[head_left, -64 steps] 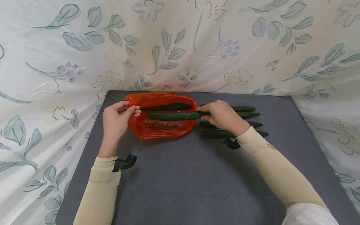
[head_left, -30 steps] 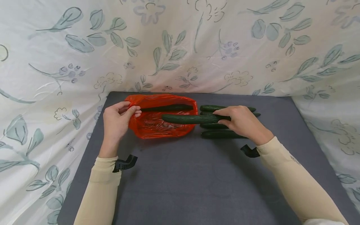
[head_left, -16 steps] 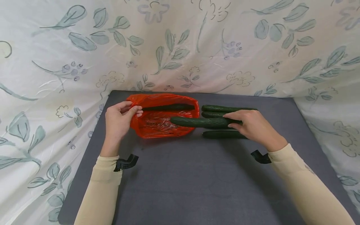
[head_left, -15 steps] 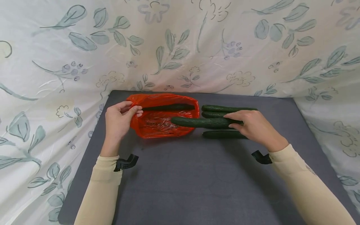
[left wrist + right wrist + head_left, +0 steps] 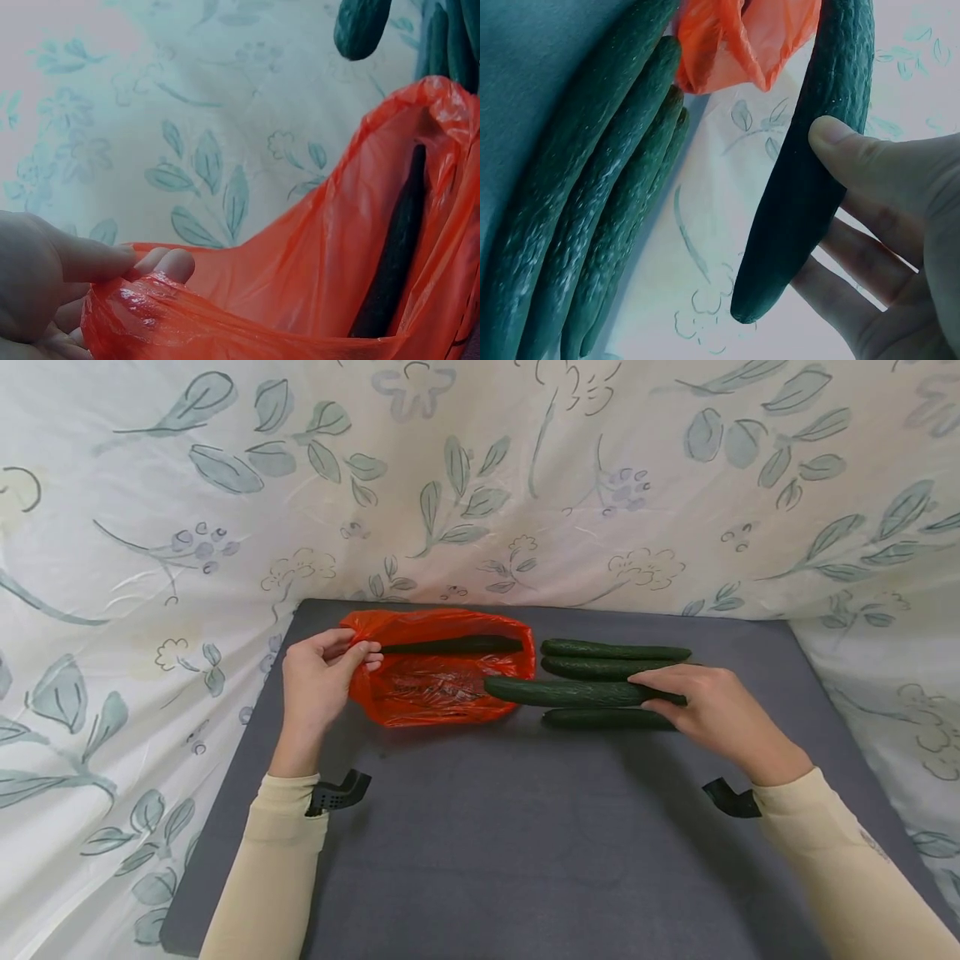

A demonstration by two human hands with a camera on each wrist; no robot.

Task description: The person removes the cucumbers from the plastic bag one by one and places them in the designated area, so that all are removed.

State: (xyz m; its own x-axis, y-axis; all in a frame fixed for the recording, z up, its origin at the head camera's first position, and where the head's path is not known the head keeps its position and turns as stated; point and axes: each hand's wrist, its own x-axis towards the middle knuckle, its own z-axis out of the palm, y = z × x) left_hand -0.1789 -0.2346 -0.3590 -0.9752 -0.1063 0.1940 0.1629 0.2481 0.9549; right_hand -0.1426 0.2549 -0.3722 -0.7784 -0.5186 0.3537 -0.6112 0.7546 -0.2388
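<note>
At the left of the table my left hand (image 5: 322, 681) pinches the rim of a red plastic bag (image 5: 397, 702), whose mouth gapes. Inside the bag lies one dark green cucumber (image 5: 465, 645), also seen in the left wrist view. My right hand (image 5: 720, 714) grips another cucumber (image 5: 570, 692) by its right end, thumb on one side and fingers on the other. That cucumber is raised, roughly level, and its left tip overlaps the bag's right edge in the head view. Several cucumbers (image 5: 577, 180) lie side by side below it, partly hidden by it and the hand.
The dark grey table (image 5: 510, 843) carries everything. A patterned floral sheet (image 5: 480, 485) hangs behind it and at both sides. Each wrist wears a black camera mount, such as the left mount (image 5: 337, 792).
My right hand has moved right and toward me with the cucumber, drawing it from over the bag to above the other cucumbers. My left hand keeps its hold on the rim.
</note>
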